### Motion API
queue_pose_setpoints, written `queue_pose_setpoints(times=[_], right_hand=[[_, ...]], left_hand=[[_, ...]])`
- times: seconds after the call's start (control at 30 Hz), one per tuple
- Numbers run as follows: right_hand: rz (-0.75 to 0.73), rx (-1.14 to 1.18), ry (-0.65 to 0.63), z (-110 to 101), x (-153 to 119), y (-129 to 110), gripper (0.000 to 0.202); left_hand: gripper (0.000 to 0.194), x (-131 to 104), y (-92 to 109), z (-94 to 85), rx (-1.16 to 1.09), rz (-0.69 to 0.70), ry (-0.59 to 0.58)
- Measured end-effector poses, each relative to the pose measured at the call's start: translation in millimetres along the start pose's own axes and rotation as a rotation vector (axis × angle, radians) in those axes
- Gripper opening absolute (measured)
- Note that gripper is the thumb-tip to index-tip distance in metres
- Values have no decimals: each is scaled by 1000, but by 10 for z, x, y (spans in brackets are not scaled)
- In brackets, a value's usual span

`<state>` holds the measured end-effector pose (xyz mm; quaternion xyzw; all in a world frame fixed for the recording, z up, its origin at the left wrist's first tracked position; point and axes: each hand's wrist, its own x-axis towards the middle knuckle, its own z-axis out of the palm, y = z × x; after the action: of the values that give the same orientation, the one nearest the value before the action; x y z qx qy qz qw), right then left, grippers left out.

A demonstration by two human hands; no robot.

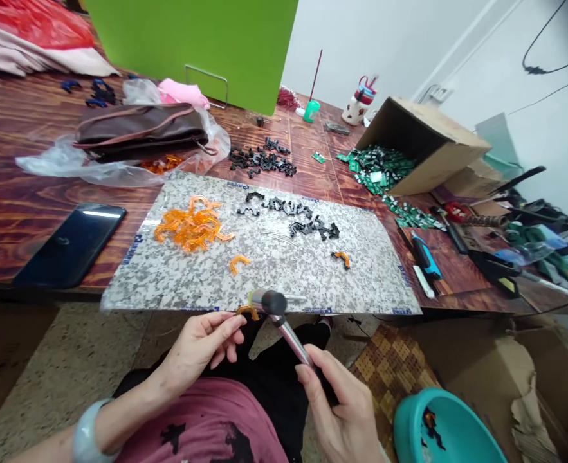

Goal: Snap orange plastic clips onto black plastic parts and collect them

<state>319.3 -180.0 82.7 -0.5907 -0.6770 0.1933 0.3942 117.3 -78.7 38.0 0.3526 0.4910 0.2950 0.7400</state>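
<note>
A dark phone (71,244) lies left of the speckled slab (370,276); its mark is illegible. Blue print (138,238) on the slab's edges is unreadable. At the slab's near edge, the left hand (211,341) pinches an orange clip (247,312), partly covered by fingertips. The adjacent hammer (291,334) is gripped by the closed right hand (341,402), which hides the handle's end; clip-to-hammer contact cannot be determined.
</note>
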Motion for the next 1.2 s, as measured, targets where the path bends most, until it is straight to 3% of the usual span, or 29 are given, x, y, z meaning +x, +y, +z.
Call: queue_pose_setpoints(times=[0.13, 0.3, 0.43, 0.53, 0.7, 0.87, 1.0, 1.2], right_hand=[[-43, 15, 24, -1, 17, -40, 29], [116, -9, -108, 107, 100, 9, 17], [175, -34, -8, -52, 270, 159, 17], [253, -177, 161, -349, 422, 438, 23], [467, -476, 434, -1045, 717, 1162, 41], [688, -643, 503, -1641, 1071, 1896, 43], [798, -707, 447, -1856, 1247, 2306, 33], [848, -720, 392, -1853, 1274, 2597, 28]], left_hand=[[59, -10, 37, 15, 11, 1, -11], [58, -7, 29, -40, 73, -4, -28], [56, 47, -33, -163, 166, -30, -23], [57, 105, -80, -240, 209, -26, -37], [51, 99, 17, -233, 273, 58, -34], [44, 70, 324, -141, 486, 135, -68], [38, 92, 465, -128, 662, 264, -30], [34, 265, 611, -102, 908, 530, 52]])
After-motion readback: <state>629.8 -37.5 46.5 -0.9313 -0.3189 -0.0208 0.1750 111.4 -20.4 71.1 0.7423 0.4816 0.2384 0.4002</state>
